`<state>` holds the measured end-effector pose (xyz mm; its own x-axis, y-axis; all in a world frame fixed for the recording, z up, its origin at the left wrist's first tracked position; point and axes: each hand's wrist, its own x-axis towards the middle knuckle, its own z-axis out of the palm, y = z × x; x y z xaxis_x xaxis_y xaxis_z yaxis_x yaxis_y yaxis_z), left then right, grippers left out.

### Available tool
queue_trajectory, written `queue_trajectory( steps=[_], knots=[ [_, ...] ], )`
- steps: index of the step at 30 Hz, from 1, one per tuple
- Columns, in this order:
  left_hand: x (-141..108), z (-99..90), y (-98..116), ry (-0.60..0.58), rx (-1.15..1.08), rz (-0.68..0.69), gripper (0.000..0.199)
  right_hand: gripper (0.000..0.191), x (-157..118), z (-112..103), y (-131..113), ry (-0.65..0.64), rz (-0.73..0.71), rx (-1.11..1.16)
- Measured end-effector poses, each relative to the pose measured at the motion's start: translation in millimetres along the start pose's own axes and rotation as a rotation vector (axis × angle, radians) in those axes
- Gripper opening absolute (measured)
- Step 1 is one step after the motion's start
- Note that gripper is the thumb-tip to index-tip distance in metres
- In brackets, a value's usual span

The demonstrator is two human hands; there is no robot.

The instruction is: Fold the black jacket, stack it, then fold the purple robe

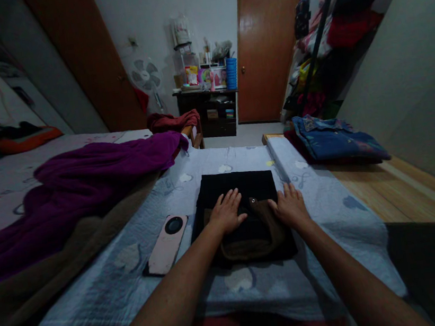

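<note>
A dark folded garment (240,184) lies flat in front of me, with a brown collar or band and a small metal snap showing on its upper side. My left hand (228,212) rests on top of it, fingers stretched out and holding nothing. At the garment's right edge lies my right hand (290,207), its fingers spread and its thumb touching the cloth. To the left of the garment is a pale pink phone (169,247), back side up with a round black camera ring.
A pale patterned sheet (239,283) covers the surface under the garment. Purple cloth (94,174) is heaped at left. Folded blue clothing (334,137) lies on a wooden ledge (368,186) at right. A fan (145,76) and a dark cabinet (205,114) stand at the far wall.
</note>
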<state>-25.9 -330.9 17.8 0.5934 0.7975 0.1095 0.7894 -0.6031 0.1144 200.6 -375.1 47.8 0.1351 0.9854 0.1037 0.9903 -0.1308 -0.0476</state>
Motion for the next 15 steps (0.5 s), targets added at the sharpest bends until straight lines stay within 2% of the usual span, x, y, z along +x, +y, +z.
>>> queue_trajectory(
  steps=[3,6,10,15],
  knots=[
    [0,0.0,0,0.004,0.000,-0.002,0.069,0.057,6,-6,-21,0.058,-0.207,0.099],
    [0,-2.0,2,-0.001,0.001,-0.010,0.070,0.054,17,-3,-47,-0.042,-0.365,0.188],
    [0,-4.1,2,-0.027,0.003,-0.019,0.070,0.060,24,7,-61,-0.147,-0.365,0.178],
    [0,-1.4,1,-0.007,0.006,-0.004,0.068,0.066,16,12,-53,-0.195,-0.300,0.113]
  ],
)
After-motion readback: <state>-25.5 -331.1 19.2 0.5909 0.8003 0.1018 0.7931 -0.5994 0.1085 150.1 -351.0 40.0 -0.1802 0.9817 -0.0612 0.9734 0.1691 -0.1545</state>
